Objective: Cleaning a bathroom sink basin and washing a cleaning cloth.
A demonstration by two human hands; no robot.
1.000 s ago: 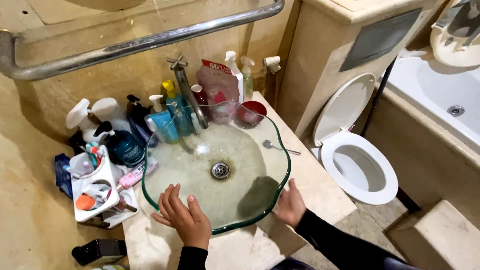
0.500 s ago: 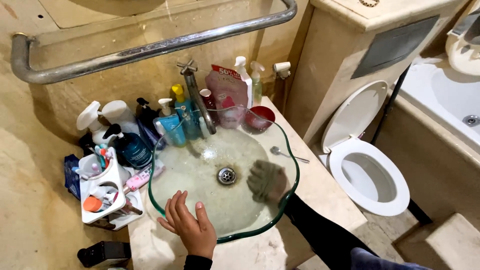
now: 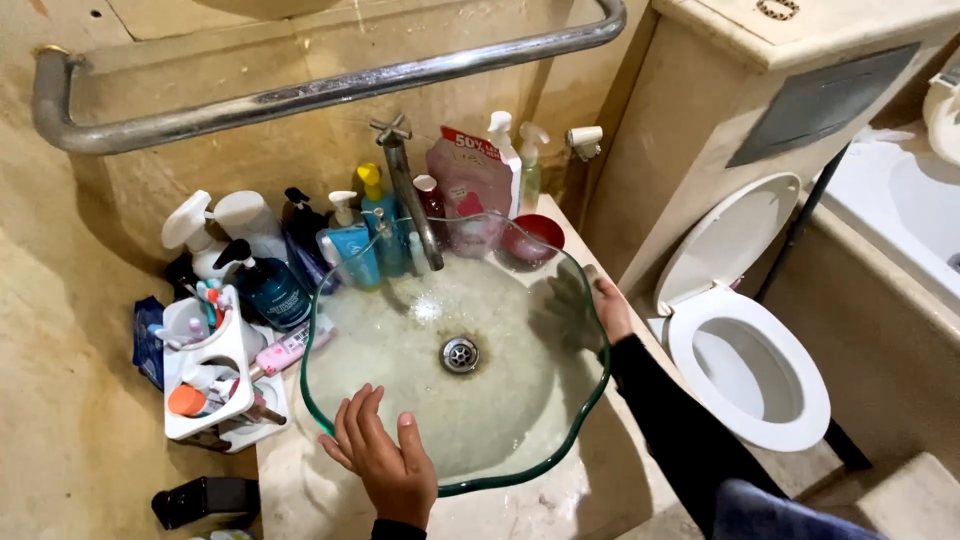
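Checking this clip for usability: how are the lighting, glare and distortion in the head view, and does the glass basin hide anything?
Head view: warm, fairly even light, sharp overall. Small glare specks on the glass basin near the faucet. The right hand reaches under the rim, its fingers murky through stained glass. The left hand rests on the near rim, clear. Wide-angle lens bows the grab bar.
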